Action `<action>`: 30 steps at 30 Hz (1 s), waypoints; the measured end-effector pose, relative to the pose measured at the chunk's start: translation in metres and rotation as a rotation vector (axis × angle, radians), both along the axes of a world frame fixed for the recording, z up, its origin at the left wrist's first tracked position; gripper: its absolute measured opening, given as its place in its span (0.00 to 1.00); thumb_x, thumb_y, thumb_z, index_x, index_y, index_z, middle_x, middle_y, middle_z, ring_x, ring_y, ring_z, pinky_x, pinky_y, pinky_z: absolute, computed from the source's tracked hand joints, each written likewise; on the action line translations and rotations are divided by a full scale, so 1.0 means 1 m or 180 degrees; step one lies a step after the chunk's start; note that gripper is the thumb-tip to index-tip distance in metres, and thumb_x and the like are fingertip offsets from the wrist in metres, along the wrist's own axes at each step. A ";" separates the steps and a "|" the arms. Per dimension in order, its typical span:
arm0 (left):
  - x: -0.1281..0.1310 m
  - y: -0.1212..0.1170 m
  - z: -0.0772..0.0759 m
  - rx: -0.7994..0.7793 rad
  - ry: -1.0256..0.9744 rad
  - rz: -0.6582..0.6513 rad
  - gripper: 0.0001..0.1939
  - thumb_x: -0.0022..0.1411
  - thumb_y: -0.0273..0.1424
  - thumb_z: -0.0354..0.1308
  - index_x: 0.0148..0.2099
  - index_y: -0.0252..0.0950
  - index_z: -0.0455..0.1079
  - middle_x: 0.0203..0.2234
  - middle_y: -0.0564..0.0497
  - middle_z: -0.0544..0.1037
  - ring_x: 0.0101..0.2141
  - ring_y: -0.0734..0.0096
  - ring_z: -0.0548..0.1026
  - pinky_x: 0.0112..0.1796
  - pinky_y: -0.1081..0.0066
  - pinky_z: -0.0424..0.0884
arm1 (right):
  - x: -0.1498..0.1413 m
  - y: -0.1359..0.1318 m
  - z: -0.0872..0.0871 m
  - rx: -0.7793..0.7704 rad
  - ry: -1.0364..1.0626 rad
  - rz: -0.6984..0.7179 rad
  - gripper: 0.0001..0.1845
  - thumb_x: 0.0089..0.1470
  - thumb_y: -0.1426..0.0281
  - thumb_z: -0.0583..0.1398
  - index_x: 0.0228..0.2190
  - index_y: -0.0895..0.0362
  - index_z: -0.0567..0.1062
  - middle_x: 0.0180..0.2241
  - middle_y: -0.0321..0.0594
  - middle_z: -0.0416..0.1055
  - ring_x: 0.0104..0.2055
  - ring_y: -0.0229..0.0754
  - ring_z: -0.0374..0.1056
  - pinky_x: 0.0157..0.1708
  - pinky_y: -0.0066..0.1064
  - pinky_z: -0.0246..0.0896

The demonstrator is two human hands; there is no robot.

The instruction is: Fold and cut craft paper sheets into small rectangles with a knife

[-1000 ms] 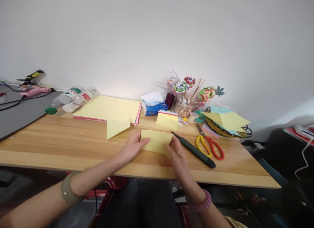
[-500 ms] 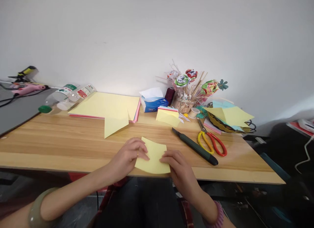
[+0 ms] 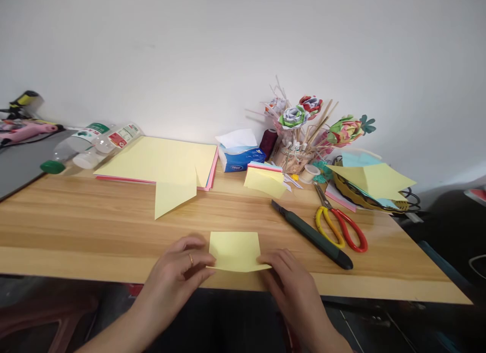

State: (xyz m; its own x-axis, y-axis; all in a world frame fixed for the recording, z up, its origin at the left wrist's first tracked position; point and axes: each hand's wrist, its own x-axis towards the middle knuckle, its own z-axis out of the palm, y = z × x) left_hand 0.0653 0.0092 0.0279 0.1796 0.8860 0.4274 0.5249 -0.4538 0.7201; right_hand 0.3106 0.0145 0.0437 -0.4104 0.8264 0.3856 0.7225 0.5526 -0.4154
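1. Yellow paper sheet point(image 3: 234, 247), small, one: lies on the wood-grain tabletop point(image 3: 114, 216) between the fingertips of both hands, far part flat, near edge bowed up slightly. The lift seems to come from the hold at its two near corners.
2. Left hand point(image 3: 176, 274), ring worn: thumb and fingers appear to pinch the sheet's near left corner, thumb on the near side.
3. Right hand point(image 3: 296, 284): fingers curled together, apparently pinching the near right corner; the thumb is partly hidden. Matched grips at opposite corners probably keep the edge even and stop the sheet twisting.
4. Utility knife point(image 3: 313, 235), dark green: slants just beyond the right fingers, butt end toward that hand, perhaps for easy pick-up.
5. Scissors point(image 3: 327, 206), one yellow and one red handle: farther right of the same fingers, handles facing the person, likely for the same reason.
6. Stack of coloured paper point(image 3: 152, 155): well beyond the left fingers; a creased yellow sheet point(image 3: 175, 196) overhangs its near edge.
7. Small paper pile point(image 3: 266, 178): beyond the right fingertips, seemingly set back to leave working room.
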 end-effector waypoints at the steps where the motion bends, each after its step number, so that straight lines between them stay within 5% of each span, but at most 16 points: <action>1: 0.001 -0.002 -0.002 -0.0112 -0.0034 0.0185 0.03 0.58 0.32 0.59 0.33 0.41 0.73 0.35 0.48 0.76 0.41 0.62 0.73 0.37 0.67 0.72 | -0.002 0.000 -0.001 -0.0012 0.0014 -0.0141 0.06 0.57 0.74 0.52 0.34 0.54 0.69 0.31 0.38 0.71 0.33 0.40 0.68 0.31 0.31 0.64; 7: 0.013 -0.006 -0.006 -0.0974 -0.0062 0.0991 0.12 0.56 0.43 0.57 0.35 0.40 0.67 0.26 0.52 0.77 0.31 0.62 0.76 0.31 0.65 0.73 | -0.016 -0.001 -0.008 -0.0281 0.0207 -0.0989 0.08 0.58 0.63 0.53 0.37 0.52 0.68 0.26 0.33 0.70 0.26 0.37 0.68 0.25 0.27 0.62; 10: 0.015 -0.006 -0.006 -0.0852 0.0263 0.1253 0.12 0.57 0.44 0.56 0.32 0.40 0.65 0.26 0.53 0.76 0.32 0.62 0.76 0.32 0.65 0.73 | -0.021 -0.003 -0.010 -0.0356 0.0281 -0.1375 0.11 0.58 0.60 0.52 0.37 0.52 0.67 0.25 0.32 0.69 0.24 0.37 0.67 0.24 0.27 0.61; 17: 0.000 -0.006 -0.014 0.0079 0.0713 0.0712 0.11 0.56 0.40 0.60 0.39 0.42 0.67 0.32 0.52 0.75 0.33 0.68 0.76 0.32 0.72 0.73 | -0.024 -0.005 -0.011 -0.0407 0.0458 -0.1229 0.11 0.60 0.62 0.50 0.29 0.51 0.68 0.25 0.32 0.68 0.27 0.37 0.67 0.27 0.26 0.61; 25: 0.005 -0.010 -0.021 -0.0794 0.0299 0.1103 0.19 0.58 0.52 0.53 0.32 0.40 0.67 0.25 0.54 0.75 0.26 0.69 0.76 0.29 0.72 0.74 | -0.024 -0.007 -0.017 -0.0421 0.0831 -0.1516 0.18 0.60 0.56 0.49 0.44 0.53 0.68 0.26 0.33 0.72 0.27 0.36 0.69 0.29 0.24 0.64; 30: -0.001 -0.006 -0.015 -0.0745 0.0485 0.0703 0.14 0.56 0.48 0.58 0.34 0.43 0.72 0.26 0.55 0.77 0.29 0.70 0.77 0.31 0.75 0.74 | -0.016 -0.003 -0.011 -0.0686 0.0653 -0.1129 0.16 0.60 0.59 0.49 0.30 0.50 0.72 0.28 0.33 0.73 0.30 0.36 0.70 0.30 0.24 0.63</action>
State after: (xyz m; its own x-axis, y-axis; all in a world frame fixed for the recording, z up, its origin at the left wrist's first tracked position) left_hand 0.0648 0.0033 0.0130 0.0190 0.9813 0.1913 0.7014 -0.1495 0.6969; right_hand 0.2950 0.0113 0.0329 -0.0210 0.9722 0.2333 0.7422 0.1715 -0.6478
